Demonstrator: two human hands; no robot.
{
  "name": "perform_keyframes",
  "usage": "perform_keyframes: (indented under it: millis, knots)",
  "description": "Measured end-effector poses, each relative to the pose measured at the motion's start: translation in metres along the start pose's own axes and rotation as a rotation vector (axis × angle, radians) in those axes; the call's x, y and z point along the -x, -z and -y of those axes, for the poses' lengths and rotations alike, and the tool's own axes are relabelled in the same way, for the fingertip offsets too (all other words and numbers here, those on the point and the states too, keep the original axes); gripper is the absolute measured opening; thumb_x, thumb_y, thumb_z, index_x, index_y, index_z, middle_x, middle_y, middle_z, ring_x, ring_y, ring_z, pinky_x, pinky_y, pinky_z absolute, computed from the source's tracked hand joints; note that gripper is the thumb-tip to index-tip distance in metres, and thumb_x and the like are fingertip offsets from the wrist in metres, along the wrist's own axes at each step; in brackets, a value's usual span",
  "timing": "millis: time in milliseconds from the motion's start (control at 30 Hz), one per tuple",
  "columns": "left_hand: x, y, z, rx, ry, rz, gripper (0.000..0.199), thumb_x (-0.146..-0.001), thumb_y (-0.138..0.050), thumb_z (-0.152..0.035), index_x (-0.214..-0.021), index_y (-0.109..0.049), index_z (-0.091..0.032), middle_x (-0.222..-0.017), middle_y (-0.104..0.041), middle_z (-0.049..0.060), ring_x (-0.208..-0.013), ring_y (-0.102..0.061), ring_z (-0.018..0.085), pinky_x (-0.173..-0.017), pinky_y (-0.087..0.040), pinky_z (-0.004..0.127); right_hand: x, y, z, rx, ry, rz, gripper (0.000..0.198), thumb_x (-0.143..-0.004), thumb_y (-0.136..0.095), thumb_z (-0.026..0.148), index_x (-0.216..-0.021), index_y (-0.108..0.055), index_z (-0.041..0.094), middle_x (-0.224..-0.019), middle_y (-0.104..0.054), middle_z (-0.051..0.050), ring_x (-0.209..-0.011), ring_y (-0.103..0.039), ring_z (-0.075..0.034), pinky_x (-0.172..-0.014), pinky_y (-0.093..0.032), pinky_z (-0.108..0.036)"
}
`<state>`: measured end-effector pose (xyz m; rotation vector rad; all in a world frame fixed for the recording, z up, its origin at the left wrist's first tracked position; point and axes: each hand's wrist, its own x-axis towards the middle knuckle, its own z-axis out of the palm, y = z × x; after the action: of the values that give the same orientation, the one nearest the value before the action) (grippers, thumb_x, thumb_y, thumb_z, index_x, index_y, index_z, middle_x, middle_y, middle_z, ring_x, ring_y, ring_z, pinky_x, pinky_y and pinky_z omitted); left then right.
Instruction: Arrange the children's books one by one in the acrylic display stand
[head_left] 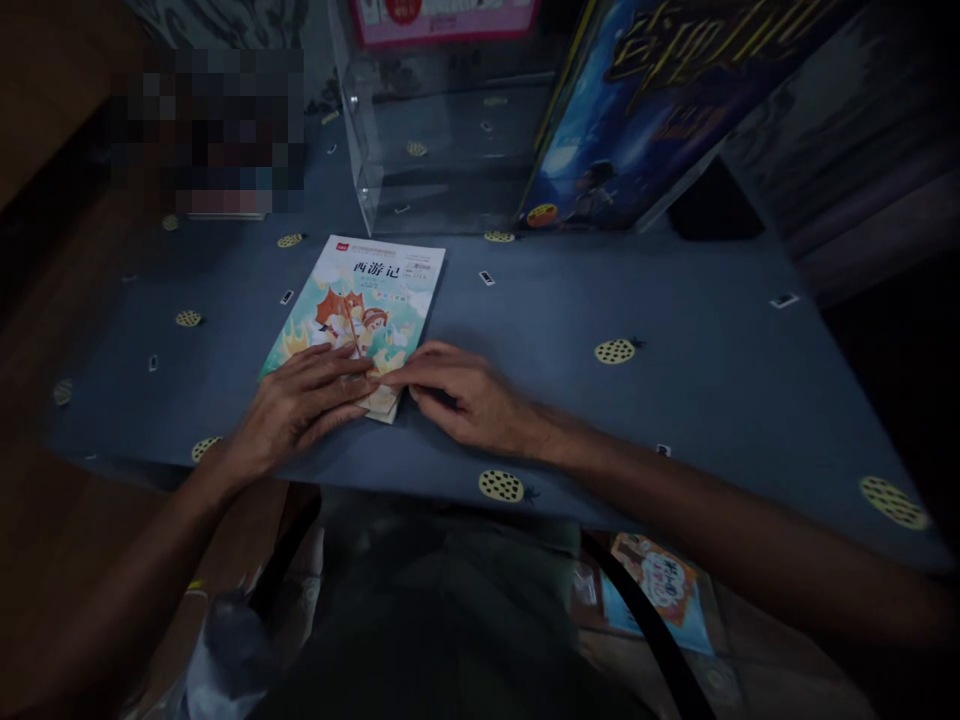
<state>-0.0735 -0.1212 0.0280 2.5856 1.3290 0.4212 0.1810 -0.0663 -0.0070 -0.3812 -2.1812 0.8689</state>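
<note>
A thin paperback book (pixel 375 300) with a colourful illustrated cover and Chinese title lies closed on the cloth-covered table, close to its front edge. Flat across the lower part of the cover rests my left hand (pixel 304 400), its fingers stretched to the right. My right hand (pixel 469 400) is at the book's lower right edge, index finger reaching onto the cover by the left fingertips. Its other fingers are curled under, and whether they pinch the book's edge is hidden.
A clear acrylic stand (pixel 360 150) holds a pink-edged item, with a large dark blue book (pixel 600 150) upright at its right. A black flat object (pixel 716 205) lies at the back right. Below the table is a colourful packet (pixel 660 590). The back left is pixelated.
</note>
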Motion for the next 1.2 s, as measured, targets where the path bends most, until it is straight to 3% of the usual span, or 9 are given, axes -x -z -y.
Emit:
perform_keyframes:
  millis: [200, 400, 633, 800, 900, 1033, 1200]
  knots:
    - [0.001, -0.003, 0.001, -0.005, -0.011, -0.009, 0.037, -0.105, -0.045, -0.043, -0.126, -0.071, -0.028, -0.137, -0.069, 0.005, -0.138, -0.056, 0.026, -0.118, -0.042, 0.052, 0.001, -0.003, 0.005, -0.061, 0.007, -0.033, 0.035, -0.095, -0.048, 0.008, -0.118, -0.072, 0.020, -0.103, -0.075, -0.007, -0.098, -0.066, -0.019, -0.087, -0.056, -0.035]
    - [0.004, -0.008, 0.005, -0.001, -0.023, -0.012, 0.037, -0.103, -0.050, -0.046, -0.128, -0.070, -0.027, -0.137, -0.069, 0.006, -0.140, -0.054, 0.028, -0.118, -0.042, 0.054, 0.001, -0.004, 0.006, -0.080, 0.087, 0.050, 0.034, -0.093, -0.047, 0.006, -0.112, -0.072, 0.020, -0.096, -0.075, -0.006, -0.095, -0.065, -0.018, -0.084, -0.056, -0.033]
    - [0.005, -0.011, 0.006, 0.022, -0.083, -0.094, 0.032, -0.100, -0.058, -0.035, -0.130, -0.068, -0.028, -0.135, -0.070, 0.007, -0.139, -0.055, 0.026, -0.116, -0.045, 0.052, 0.002, 0.000, 0.017, 0.258, 0.217, 0.236, 0.020, -0.097, -0.051, 0.013, -0.098, -0.071, 0.018, -0.088, -0.074, -0.008, -0.098, -0.063, -0.023, -0.088, -0.053, -0.037]
    - [0.003, -0.008, 0.003, 0.057, -0.076, -0.113, 0.032, -0.100, -0.055, -0.028, -0.128, -0.071, -0.027, -0.133, -0.071, 0.008, -0.137, -0.057, 0.026, -0.114, -0.048, 0.050, 0.002, -0.001, 0.021, 0.355, 0.249, 0.218, 0.018, -0.098, -0.054, 0.020, -0.090, -0.069, 0.018, -0.084, -0.074, -0.006, -0.093, -0.064, -0.021, -0.083, -0.050, -0.036]
    - [0.003, -0.003, 0.004, 0.048, -0.025, -0.048, 0.034, -0.102, -0.051, -0.028, -0.132, -0.068, -0.028, -0.141, -0.066, 0.008, -0.136, -0.057, 0.025, -0.115, -0.047, 0.049, 0.002, -0.002, 0.020, 0.353, 0.249, 0.208, 0.016, -0.099, -0.054, 0.020, -0.091, -0.069, 0.019, -0.085, -0.074, -0.005, -0.094, -0.064, -0.020, -0.084, -0.049, -0.035]
    - [-0.003, 0.004, 0.018, -0.011, 0.052, 0.031, 0.040, -0.104, -0.048, -0.034, -0.142, -0.060, -0.029, -0.154, -0.054, 0.009, -0.143, -0.051, 0.026, -0.120, -0.040, 0.051, 0.001, -0.001, 0.018, 0.313, 0.227, 0.217, 0.016, -0.100, -0.054, 0.020, -0.093, -0.069, 0.019, -0.086, -0.074, -0.005, -0.095, -0.064, -0.019, -0.090, -0.049, -0.034]
    - [-0.026, 0.006, 0.050, -0.056, 0.150, 0.040, 0.050, -0.105, -0.041, -0.047, -0.151, -0.049, -0.028, -0.160, -0.046, 0.011, -0.149, -0.042, 0.028, -0.122, -0.034, 0.055, -0.003, 0.002, 0.018, 0.229, 0.217, 0.197, 0.014, -0.099, -0.056, 0.020, -0.098, -0.069, 0.018, -0.089, -0.076, -0.005, -0.093, -0.065, -0.019, -0.091, -0.052, -0.037]
